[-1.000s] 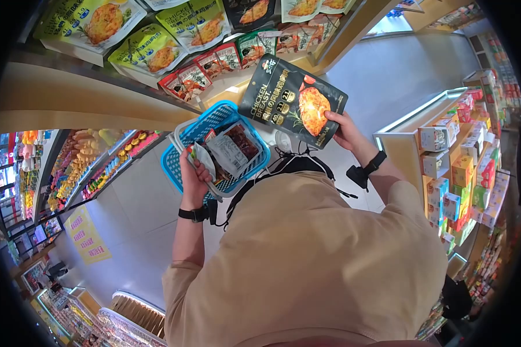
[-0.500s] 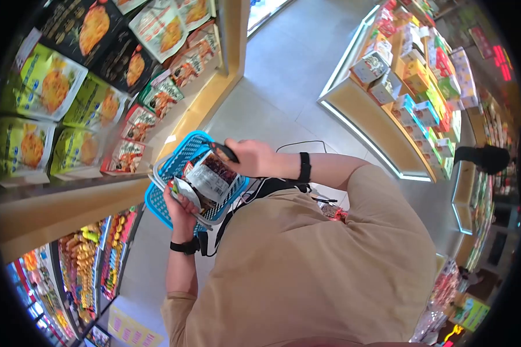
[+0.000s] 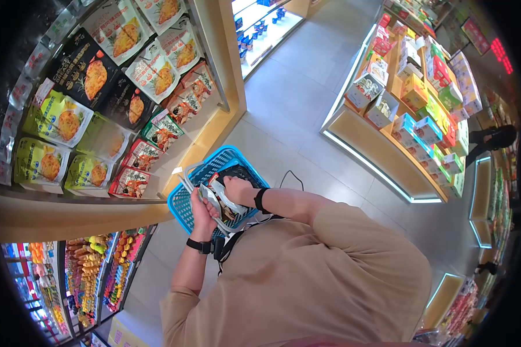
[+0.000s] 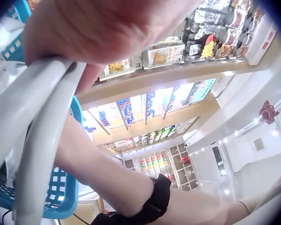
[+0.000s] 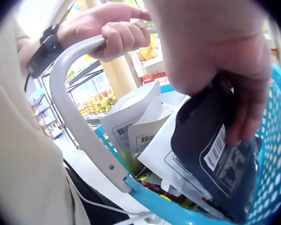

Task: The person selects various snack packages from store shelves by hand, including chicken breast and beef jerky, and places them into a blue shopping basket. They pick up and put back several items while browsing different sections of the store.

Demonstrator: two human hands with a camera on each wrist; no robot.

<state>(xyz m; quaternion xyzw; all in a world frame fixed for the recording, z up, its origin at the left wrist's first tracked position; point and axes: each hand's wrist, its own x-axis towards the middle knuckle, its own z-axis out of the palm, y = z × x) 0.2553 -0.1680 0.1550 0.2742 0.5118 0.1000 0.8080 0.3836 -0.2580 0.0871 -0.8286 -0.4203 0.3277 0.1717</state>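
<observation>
My left hand (image 3: 202, 213) grips the pale grey handles (image 5: 68, 96) of a blue plastic basket (image 3: 182, 215), held in front of the body beside the shelf. In the right wrist view my right hand (image 5: 215, 54) reaches into the basket and pinches the top of a black food pouch (image 5: 196, 133), thumb and fingers at its upper edge. The pouch leans inside the basket with its barcode side showing. Behind it stand white pouches (image 5: 152, 152), tilted together. Small packets at the basket's bottom are partly hidden.
On the left, a shelf (image 3: 208, 133) carries green, black, white and red food pouches. Boxed goods stand on a lit display (image 3: 376, 156) at the right. A dark-clothed person (image 3: 495, 139) is at the far right. Colourful items hang on a rack (image 3: 87, 272) lower left.
The black chicken breast pouch moved from beside the basket, in the right hand, down into the basket. The head view has turned, and more of the shelf shows. The left hand keeps the handles.
</observation>
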